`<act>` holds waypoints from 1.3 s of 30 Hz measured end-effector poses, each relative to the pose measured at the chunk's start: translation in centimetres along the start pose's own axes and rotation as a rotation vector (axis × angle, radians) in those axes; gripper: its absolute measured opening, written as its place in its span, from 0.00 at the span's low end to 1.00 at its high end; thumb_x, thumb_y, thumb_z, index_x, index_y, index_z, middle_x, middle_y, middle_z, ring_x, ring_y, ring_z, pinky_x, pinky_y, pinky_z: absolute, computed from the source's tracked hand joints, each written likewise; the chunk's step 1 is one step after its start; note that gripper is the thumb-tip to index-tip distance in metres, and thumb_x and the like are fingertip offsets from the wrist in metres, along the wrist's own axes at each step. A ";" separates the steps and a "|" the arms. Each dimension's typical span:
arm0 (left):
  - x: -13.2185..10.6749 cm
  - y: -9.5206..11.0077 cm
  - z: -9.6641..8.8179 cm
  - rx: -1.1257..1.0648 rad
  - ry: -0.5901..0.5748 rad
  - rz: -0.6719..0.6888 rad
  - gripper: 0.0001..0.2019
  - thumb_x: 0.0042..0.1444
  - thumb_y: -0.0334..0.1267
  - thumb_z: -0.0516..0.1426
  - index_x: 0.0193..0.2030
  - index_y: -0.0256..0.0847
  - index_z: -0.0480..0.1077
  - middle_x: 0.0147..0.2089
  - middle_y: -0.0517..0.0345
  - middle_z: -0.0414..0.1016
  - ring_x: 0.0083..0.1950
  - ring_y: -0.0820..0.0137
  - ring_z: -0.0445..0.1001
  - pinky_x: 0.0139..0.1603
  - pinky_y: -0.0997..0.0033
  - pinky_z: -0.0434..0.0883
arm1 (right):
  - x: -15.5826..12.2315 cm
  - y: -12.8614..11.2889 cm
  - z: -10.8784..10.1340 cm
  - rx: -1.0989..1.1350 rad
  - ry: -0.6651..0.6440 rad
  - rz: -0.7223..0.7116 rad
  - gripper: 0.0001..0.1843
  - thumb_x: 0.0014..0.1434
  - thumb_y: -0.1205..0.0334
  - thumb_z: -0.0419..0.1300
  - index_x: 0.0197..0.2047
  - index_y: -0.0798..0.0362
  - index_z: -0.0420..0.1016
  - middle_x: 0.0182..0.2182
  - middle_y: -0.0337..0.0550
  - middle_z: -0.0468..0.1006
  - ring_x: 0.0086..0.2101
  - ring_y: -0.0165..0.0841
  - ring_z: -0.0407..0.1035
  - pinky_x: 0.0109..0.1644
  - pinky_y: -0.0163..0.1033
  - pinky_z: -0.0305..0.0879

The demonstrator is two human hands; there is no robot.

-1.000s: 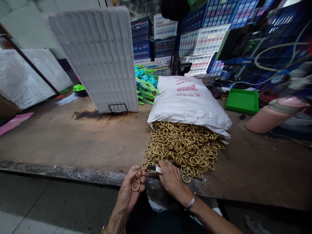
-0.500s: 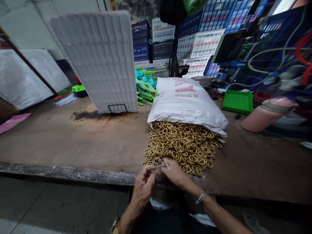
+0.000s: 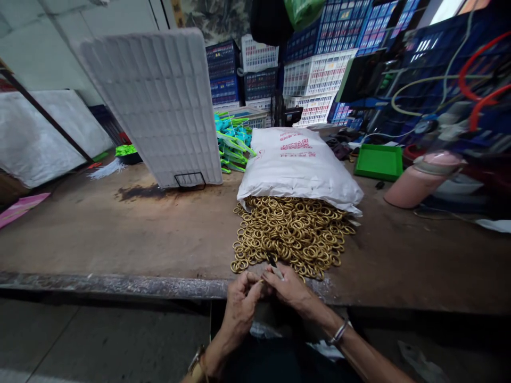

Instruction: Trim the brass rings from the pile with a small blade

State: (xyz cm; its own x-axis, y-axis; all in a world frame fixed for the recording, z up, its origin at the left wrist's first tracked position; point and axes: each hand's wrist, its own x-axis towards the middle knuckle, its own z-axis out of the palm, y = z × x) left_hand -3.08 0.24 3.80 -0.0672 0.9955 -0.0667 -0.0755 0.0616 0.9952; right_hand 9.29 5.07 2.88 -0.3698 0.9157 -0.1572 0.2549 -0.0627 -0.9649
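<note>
A heap of gold-coloured rings [image 3: 289,234] spills from the open mouth of a white sack [image 3: 297,167] lying on the brown workbench [image 3: 131,234]. Both hands meet at the bench's front edge, just below the heap. My left hand [image 3: 243,300] is closed, pinching a ring between fingertips. My right hand [image 3: 291,290] is closed on a small knife-like tool [image 3: 275,267] with a dark tip, held against the ring. A bangle sits on my right wrist, a watch on my left.
A white ribbed tray [image 3: 159,101] leans upright at the back left. Teal and green plastic parts [image 3: 231,141] lie behind the sack. A green tray [image 3: 379,161] and a pink cylinder [image 3: 419,178] sit at right. Stacked crates [image 3: 315,74] fill the background.
My left hand, which showed rings apart from the right a second ago, has come together with the right hand; the tool now rests at the ring. The view has shifted slightly.
</note>
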 end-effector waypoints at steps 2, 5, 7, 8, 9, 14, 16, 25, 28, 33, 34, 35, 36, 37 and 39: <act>-0.2 -0.1 0.3 -0.021 0.026 -0.029 0.10 0.47 0.40 0.58 0.22 0.37 0.65 0.20 0.62 0.65 0.24 0.75 0.62 0.27 0.77 0.61 | -0.1 0.2 -0.1 -0.076 -0.001 -0.072 0.12 0.49 0.55 0.51 0.21 0.54 0.61 0.18 0.32 0.61 0.22 0.24 0.54 0.25 0.29 0.51; -0.6 -0.4 0.4 -0.058 -0.012 -0.160 0.13 0.47 0.45 0.57 0.24 0.37 0.63 0.17 0.66 0.60 0.17 0.81 0.53 0.18 0.80 0.52 | -0.3 0.4 -0.1 -0.132 0.016 -0.085 0.10 0.48 0.57 0.50 0.21 0.54 0.60 0.19 0.32 0.61 0.22 0.25 0.54 0.26 0.30 0.51; -0.9 -0.6 0.2 -0.108 -0.067 -0.255 0.15 0.48 0.49 0.55 0.25 0.38 0.62 0.14 0.69 0.56 0.14 0.82 0.47 0.15 0.80 0.46 | -0.3 0.6 -0.1 -0.143 0.024 -0.079 0.10 0.48 0.58 0.50 0.20 0.54 0.60 0.18 0.33 0.61 0.22 0.25 0.54 0.26 0.30 0.51; -1.0 -0.7 0.2 -0.138 -0.090 -0.285 0.16 0.49 0.51 0.54 0.25 0.38 0.62 0.14 0.70 0.54 0.13 0.82 0.45 0.14 0.80 0.44 | -0.3 0.6 0.0 -0.139 0.013 -0.078 0.10 0.48 0.58 0.50 0.20 0.54 0.60 0.18 0.33 0.61 0.22 0.25 0.54 0.26 0.30 0.51; -1.1 -0.8 0.1 -0.167 -0.107 -0.299 0.17 0.49 0.52 0.53 0.25 0.38 0.61 0.13 0.70 0.53 0.13 0.82 0.45 0.14 0.80 0.44 | -0.3 0.7 0.1 -0.127 -0.007 -0.076 0.11 0.48 0.57 0.50 0.20 0.54 0.60 0.18 0.33 0.61 0.22 0.25 0.54 0.25 0.30 0.51; -0.8 -1.2 0.0 -0.250 -0.120 -0.310 0.17 0.48 0.53 0.54 0.25 0.38 0.61 0.14 0.69 0.55 0.14 0.82 0.46 0.13 0.80 0.43 | -0.1 0.5 0.1 -0.017 -0.053 -0.028 0.11 0.48 0.57 0.51 0.20 0.54 0.60 0.16 0.32 0.61 0.20 0.24 0.53 0.23 0.30 0.51; -0.6 -1.2 0.1 -0.268 -0.117 -0.318 0.17 0.48 0.52 0.55 0.25 0.39 0.60 0.16 0.69 0.57 0.14 0.83 0.47 0.13 0.81 0.44 | 0.0 0.4 0.0 0.016 -0.048 -0.014 0.11 0.48 0.57 0.50 0.20 0.54 0.60 0.16 0.32 0.61 0.20 0.24 0.53 0.23 0.30 0.51; -0.6 -0.5 0.8 -0.287 -0.113 -0.315 0.15 0.51 0.49 0.54 0.25 0.39 0.59 0.18 0.68 0.58 0.15 0.83 0.48 0.15 0.80 0.45 | -0.7 0.6 -0.9 -0.299 0.092 -0.076 0.10 0.53 0.61 0.45 0.22 0.52 0.58 0.18 0.35 0.62 0.21 0.27 0.56 0.26 0.32 0.51; -0.4 -0.6 1.1 -0.252 -0.092 -0.313 0.15 0.50 0.48 0.55 0.27 0.38 0.60 0.19 0.67 0.59 0.15 0.83 0.49 0.16 0.81 0.46 | -1.4 0.8 -1.0 -0.508 0.010 -0.141 0.06 0.49 0.69 0.46 0.25 0.52 0.60 0.20 0.36 0.66 0.23 0.28 0.60 0.28 0.32 0.50; 0.3 -1.4 1.4 -0.196 -0.082 -0.264 0.16 0.48 0.50 0.56 0.27 0.38 0.59 0.19 0.67 0.60 0.16 0.83 0.50 0.16 0.81 0.47 | -2.0 1.2 -0.9 -0.738 0.003 -0.199 0.11 0.44 0.74 0.47 0.31 0.52 0.63 0.24 0.39 0.71 0.26 0.31 0.63 0.29 0.34 0.48; 0.2 -1.4 1.4 -0.178 -0.081 -0.254 0.16 0.48 0.50 0.56 0.27 0.38 0.59 0.19 0.68 0.60 0.15 0.83 0.50 0.16 0.81 0.47 | -2.0 1.3 -0.9 -0.767 0.011 -0.199 0.12 0.44 0.74 0.47 0.32 0.53 0.63 0.24 0.39 0.71 0.27 0.31 0.64 0.29 0.34 0.48; 0.1 -1.3 1.4 -0.160 -0.081 -0.248 0.16 0.48 0.50 0.56 0.27 0.38 0.59 0.19 0.67 0.60 0.16 0.83 0.50 0.16 0.81 0.48 | -1.9 1.4 -1.1 -0.793 0.020 -0.196 0.13 0.43 0.74 0.47 0.34 0.53 0.64 0.25 0.40 0.72 0.27 0.31 0.65 0.29 0.34 0.48; -0.1 -1.0 1.5 -0.147 -0.088 -0.244 0.16 0.49 0.50 0.55 0.27 0.38 0.59 0.18 0.68 0.59 0.16 0.83 0.51 0.15 0.82 0.48 | -1.9 1.5 -1.3 -0.819 0.032 -0.189 0.14 0.43 0.74 0.47 0.35 0.53 0.64 0.26 0.40 0.72 0.28 0.32 0.65 0.29 0.34 0.48; -0.3 -0.7 1.5 -0.141 -0.104 -0.247 0.16 0.49 0.50 0.55 0.27 0.38 0.59 0.18 0.68 0.59 0.15 0.83 0.51 0.15 0.82 0.47 | -1.8 1.6 -1.6 -0.847 0.047 -0.173 0.14 0.43 0.74 0.47 0.35 0.54 0.64 0.27 0.41 0.73 0.28 0.32 0.65 0.29 0.34 0.47; -1.0 0.3 1.6 -0.157 -0.158 -0.273 0.15 0.51 0.48 0.54 0.27 0.39 0.59 0.18 0.68 0.59 0.15 0.84 0.50 0.14 0.82 0.46 | -1.7 1.6 -2.4 -0.902 0.091 -0.116 0.13 0.45 0.75 0.47 0.34 0.54 0.65 0.26 0.42 0.73 0.27 0.32 0.65 0.28 0.34 0.46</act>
State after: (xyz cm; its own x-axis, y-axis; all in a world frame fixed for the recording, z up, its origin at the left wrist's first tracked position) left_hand -1.43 -0.58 4.24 0.1308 0.9435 -0.3044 -0.2227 0.3271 0.9184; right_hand 12.44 4.30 2.12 -0.3743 0.9272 -0.0154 0.8366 0.3305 -0.4370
